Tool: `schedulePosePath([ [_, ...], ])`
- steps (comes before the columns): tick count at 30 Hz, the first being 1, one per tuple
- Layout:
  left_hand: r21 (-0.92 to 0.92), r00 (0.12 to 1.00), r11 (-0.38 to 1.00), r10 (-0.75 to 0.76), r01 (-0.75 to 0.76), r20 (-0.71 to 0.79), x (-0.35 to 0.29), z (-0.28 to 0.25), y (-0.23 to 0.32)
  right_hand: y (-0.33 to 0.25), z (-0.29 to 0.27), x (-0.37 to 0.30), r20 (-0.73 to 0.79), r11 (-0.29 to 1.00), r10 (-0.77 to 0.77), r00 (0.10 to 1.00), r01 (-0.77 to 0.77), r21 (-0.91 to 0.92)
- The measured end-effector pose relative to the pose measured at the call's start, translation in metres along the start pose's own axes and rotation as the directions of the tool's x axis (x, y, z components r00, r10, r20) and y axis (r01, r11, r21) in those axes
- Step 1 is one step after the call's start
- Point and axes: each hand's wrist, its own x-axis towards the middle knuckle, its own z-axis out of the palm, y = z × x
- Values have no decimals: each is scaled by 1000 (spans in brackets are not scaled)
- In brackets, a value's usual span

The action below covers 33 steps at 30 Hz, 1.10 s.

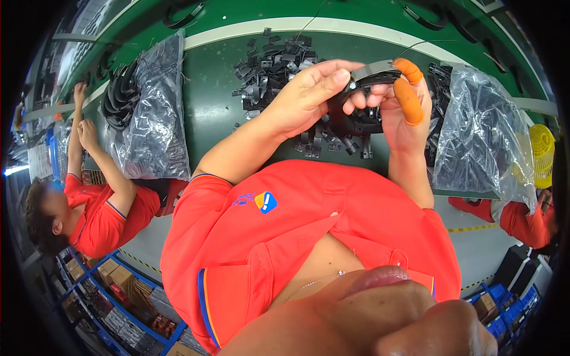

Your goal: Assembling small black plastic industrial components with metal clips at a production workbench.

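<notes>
Above the green table I hold a curved black headband-like part [339, 118] with both hands. A grey strip [373, 69] runs along its upper edge. My left hand [303, 95] is closed on the left end, thumb and fingers pinching it. My right hand [407, 115] grips the right end, with orange finger cots [408, 102] on its thumb and a finger. Some of its fingertips curl beneath the strip. Behind and below the hands lies a heap of small black clip-like pieces [267, 74], partly hidden by my hands.
A clear plastic bag [157, 113] with curved black bands [119, 95] lies left on the green table [211, 89]. Another clear bag [475, 130] is at the right, near a yellow basket [542, 154]. Co-workers in red sit at both sides.
</notes>
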Motion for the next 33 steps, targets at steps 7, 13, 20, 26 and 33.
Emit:
schedulePosePath([
  [7,-40,998,997,-58,58,13,-2,-1,2,0,-8,4,33,959,180,983,-183,215],
  [13,-68,997,995,-76,77,5,-4,-2,3,-11,1,2,-85,886,-159,984,104,-451],
  [20,-31,994,994,-108,107,-23,-4,-1,2,-15,-10,-4,-22,710,-255,967,172,-682],
  [26,51,998,997,-65,64,3,-1,-1,-2,-12,-14,1,-90,712,-157,984,50,-701],
  [33,9,997,997,77,-77,-3,0,-2,-8,-7,1,-11,-67,985,138,988,-144,-95],
])
